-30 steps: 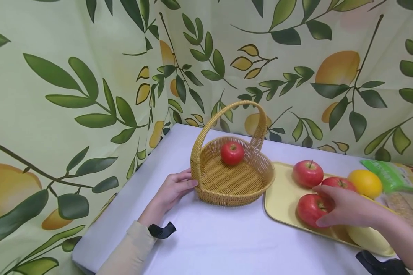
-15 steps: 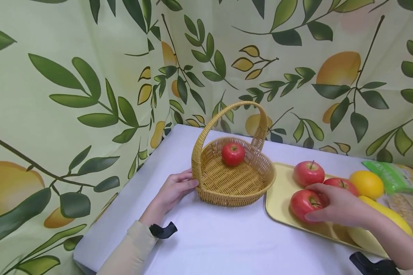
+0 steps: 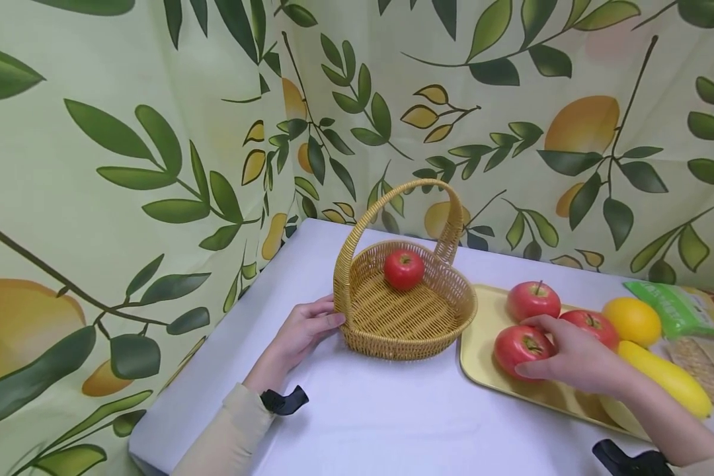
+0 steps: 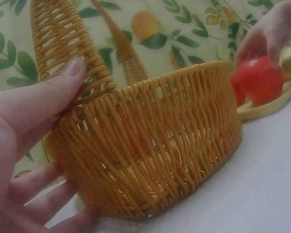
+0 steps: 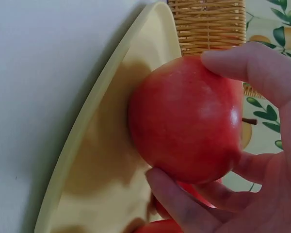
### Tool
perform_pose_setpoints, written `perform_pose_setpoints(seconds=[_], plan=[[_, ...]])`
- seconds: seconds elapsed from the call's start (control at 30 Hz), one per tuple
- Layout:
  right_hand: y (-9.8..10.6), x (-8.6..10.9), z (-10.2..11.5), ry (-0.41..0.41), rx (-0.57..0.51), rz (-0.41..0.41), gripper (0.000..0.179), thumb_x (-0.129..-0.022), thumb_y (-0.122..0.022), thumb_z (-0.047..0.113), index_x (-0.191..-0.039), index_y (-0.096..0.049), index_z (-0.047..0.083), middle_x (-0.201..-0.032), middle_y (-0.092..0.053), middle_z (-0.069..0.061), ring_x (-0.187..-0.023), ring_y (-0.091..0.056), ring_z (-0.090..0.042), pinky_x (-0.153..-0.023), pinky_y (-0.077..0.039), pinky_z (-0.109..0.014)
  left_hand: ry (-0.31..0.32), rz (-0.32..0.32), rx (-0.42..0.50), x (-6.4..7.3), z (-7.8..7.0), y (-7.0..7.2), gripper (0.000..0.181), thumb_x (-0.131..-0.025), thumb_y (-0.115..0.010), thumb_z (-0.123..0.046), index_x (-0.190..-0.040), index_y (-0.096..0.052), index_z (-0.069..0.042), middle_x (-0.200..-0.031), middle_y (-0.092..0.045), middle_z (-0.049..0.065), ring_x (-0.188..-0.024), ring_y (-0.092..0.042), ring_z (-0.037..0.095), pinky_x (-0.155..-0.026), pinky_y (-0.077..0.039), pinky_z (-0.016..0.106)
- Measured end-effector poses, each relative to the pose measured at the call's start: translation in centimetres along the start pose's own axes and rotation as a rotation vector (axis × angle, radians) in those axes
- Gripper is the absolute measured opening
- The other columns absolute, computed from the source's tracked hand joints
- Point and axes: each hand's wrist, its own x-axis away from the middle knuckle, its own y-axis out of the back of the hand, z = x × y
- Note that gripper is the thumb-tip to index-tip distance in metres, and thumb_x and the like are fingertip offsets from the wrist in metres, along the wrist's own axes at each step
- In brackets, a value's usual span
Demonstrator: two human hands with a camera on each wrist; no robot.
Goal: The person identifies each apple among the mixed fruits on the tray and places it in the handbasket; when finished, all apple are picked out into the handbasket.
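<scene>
A wicker basket (image 3: 407,347) with a tall arched handle stands on the table, with one red apple (image 3: 404,269) inside. At its left side my left hand (image 3: 303,330) steadies it; the left wrist view shows the thumb (image 4: 70,73) on the handle's base and the other fingers against the wall. My right hand (image 3: 583,357) grips a second red apple (image 3: 519,352) over the yellow tray (image 3: 482,330). In the right wrist view this held apple (image 5: 184,119) sits between thumb and fingers, with its shadow on the tray.
More fruit is on the tray: two red apples (image 3: 533,299), an orange (image 3: 632,321) and a long yellow fruit (image 3: 666,377). To the right lie a green packet (image 3: 681,307) and a brown packet (image 3: 705,363). Leaf-printed cloth (image 3: 500,132) hangs behind the table.
My right hand has carried its apple a little left across the tray, towards the basket, uncovering more of the yellow fruit. My left hand stays at the basket.
</scene>
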Motion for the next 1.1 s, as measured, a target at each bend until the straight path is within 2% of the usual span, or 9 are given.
perform_pose_setpoints(seconds=[0.33,0.53,0.8,0.97,1.1], plan=[[-0.5,0.0,0.1,-0.061,-0.05,0.006,0.112,-0.069,-0.088,0.059,-0.148,-0.039,-0.002,-0.126,-0.058,-0.027,-0.114,-0.049,-0.05,-0.073,-0.059,-0.056,0.003,0.012,0.015,-0.1,0.2,-0.3,0.024,-0.09,-0.076,-0.005,-0.111,-0.075,0.006,-0.16,-0.039,0.014,-0.149,-0.032,0.03,-0.108,-0.047,0.04],[-0.7,-0.2,-0.1,-0.074,-0.117,-0.012,0.109,-0.076,-0.084,0.059,-0.153,-0.033,-0.001,-0.133,-0.054,-0.032,-0.116,-0.05,-0.05,-0.078,-0.056,-0.059,0.01,-0.017,0.032,-0.1,0.0,-0.2,0.02,-0.089,-0.075,-0.002,-0.108,-0.076,0.004,-0.158,-0.042,0.013,-0.147,-0.036,0.029,-0.107,-0.048,0.041],[0.0,0.0,-0.1,-0.061,-0.166,-0.035,0.102,-0.085,-0.08,0.052,-0.157,-0.028,0.0,-0.138,-0.049,-0.037,-0.117,-0.05,-0.052,-0.08,-0.056,-0.059,0.009,-0.009,0.028,0.2,0.0,-0.2,0.021,-0.089,-0.076,-0.003,-0.109,-0.076,0.004,-0.159,-0.041,0.013,-0.148,-0.034,0.029,-0.107,-0.048,0.04],[1.3,0.3,0.1,-0.052,-0.246,-0.035,0.101,-0.089,-0.078,0.047,-0.158,-0.024,-0.003,-0.141,-0.047,-0.037,-0.118,-0.051,-0.049,-0.081,-0.059,-0.048,0.008,-0.009,0.025,0.1,-0.1,-0.2,0.022,-0.089,-0.077,-0.004,-0.109,-0.077,0.003,-0.159,-0.041,0.013,-0.148,-0.034,0.028,-0.107,-0.048,0.04],[2.2,0.4,0.2,-0.042,-0.305,-0.035,0.096,-0.093,-0.074,0.046,-0.157,-0.022,-0.004,-0.143,-0.046,-0.036,-0.119,-0.051,-0.046,-0.08,-0.058,-0.041,0.009,-0.012,0.023,0.1,-0.1,-0.3,0.024,-0.089,-0.077,-0.005,-0.11,-0.076,0.004,-0.158,-0.042,0.012,-0.148,-0.035,0.028,-0.107,-0.048,0.039]])
